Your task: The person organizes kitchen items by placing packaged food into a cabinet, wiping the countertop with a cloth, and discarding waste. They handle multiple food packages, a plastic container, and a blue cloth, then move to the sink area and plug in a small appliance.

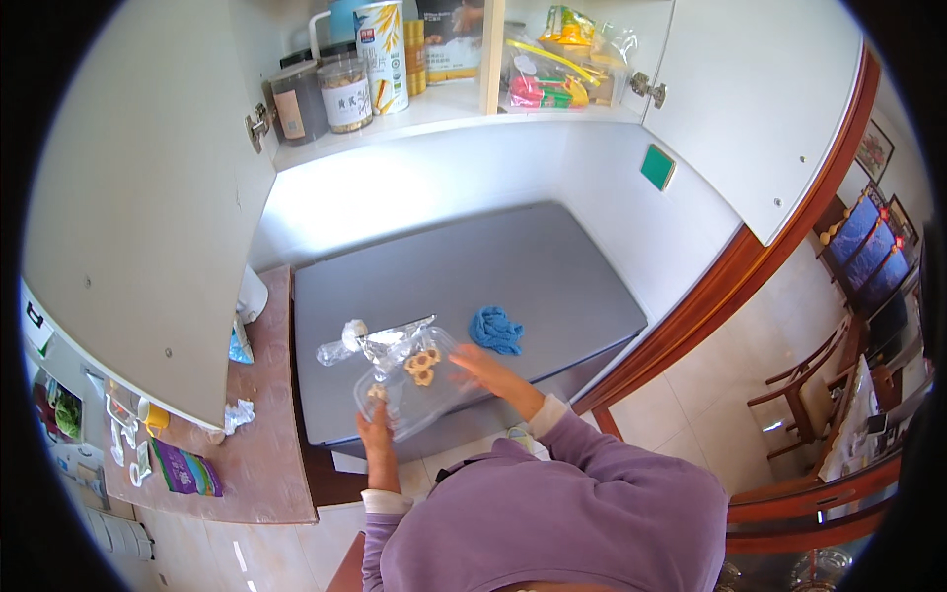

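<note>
A clear plastic container [407, 418] with several flower-shaped cookies [422, 362] in it is tilted above the front edge of a grey flat surface [473, 259]. My left hand [377, 433] grips its near left end, the thumb over the rim. At its right side is my right hand [477, 368], blurred, fingers spread along the wall; whether it presses on the plastic is unclear. Just behind the container lie crumpled foil and clear plastic wrapping [373, 340]. A crumpled blue cloth [496, 330] rests on the surface beyond my right hand.
Overhead, an open cabinet shelf [429, 118] holds jars [345, 96], a tall canister [382, 59] and bagged packets [551, 85]. Its doors stand open at left [148, 185] and right [762, 96]. A lower counter [259, 473] at left bears a purple packet [185, 470] and a yellow mug [153, 416].
</note>
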Action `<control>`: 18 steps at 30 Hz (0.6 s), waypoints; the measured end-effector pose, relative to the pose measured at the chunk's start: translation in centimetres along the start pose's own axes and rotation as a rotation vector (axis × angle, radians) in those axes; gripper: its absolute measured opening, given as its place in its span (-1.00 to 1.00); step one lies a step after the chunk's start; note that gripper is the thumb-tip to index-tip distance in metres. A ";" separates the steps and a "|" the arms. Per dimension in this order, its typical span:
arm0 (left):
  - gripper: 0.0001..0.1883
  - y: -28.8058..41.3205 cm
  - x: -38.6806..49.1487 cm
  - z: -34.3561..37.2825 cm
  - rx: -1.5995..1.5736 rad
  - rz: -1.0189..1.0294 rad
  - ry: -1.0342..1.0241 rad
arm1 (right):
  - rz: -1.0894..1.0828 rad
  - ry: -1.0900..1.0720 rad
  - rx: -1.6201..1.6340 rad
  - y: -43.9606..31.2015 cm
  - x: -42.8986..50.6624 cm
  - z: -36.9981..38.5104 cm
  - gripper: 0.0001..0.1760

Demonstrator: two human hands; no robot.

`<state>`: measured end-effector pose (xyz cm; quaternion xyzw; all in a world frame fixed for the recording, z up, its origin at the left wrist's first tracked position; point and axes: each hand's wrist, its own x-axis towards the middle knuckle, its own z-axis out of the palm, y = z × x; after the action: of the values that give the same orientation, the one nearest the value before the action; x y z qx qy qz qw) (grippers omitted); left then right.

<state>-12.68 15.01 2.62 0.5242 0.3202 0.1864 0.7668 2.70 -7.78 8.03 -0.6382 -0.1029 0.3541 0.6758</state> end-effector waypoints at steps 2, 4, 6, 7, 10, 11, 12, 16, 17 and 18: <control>-0.46 -0.6 0.2 1.4 0.085 -0.077 -0.069 | -0.037 0.026 0.001 0.1 -0.5 -2.4 -0.27; -0.31 -0.6 0.7 3.9 0.361 0.239 0.007 | -0.006 0.048 0.071 0.0 -0.5 -4.8 -0.28; -0.03 0.4 0.1 5.7 0.463 0.358 -0.079 | 0.018 0.076 0.087 -0.1 -0.7 -6.9 -0.28; 0.00 1.2 -0.5 6.3 0.657 0.486 -0.091 | 0.016 0.084 0.080 -0.1 -0.9 -7.8 -0.28; 0.09 4.1 -1.3 9.1 1.095 0.681 -0.239 | 0.019 0.066 0.059 -0.9 -1.0 -10.6 -0.30; 0.14 4.9 -1.4 10.1 1.146 0.654 -0.367 | 0.008 0.046 0.055 -1.2 -1.0 -11.3 -0.30; 0.19 5.4 -1.7 10.9 1.167 0.690 -0.480 | 0.023 0.044 0.043 -1.5 -1.0 -11.9 -0.31; 0.27 5.9 -1.4 13.8 1.229 0.531 -0.608 | -0.006 0.009 -0.004 -3.1 0.0 -13.9 -0.32; 0.29 5.8 -1.1 14.4 1.235 0.502 -0.616 | -0.012 -0.003 -0.018 -3.5 0.4 -14.3 -0.33; 0.31 5.7 -0.9 14.9 1.249 0.462 -0.623 | -0.005 -0.005 -0.004 -3.8 0.8 -14.7 -0.32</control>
<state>-2.78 6.41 11.81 0.9461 0.0154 -0.0317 0.3219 13.33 -18.65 8.92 -0.6386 -0.1069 0.3539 0.6750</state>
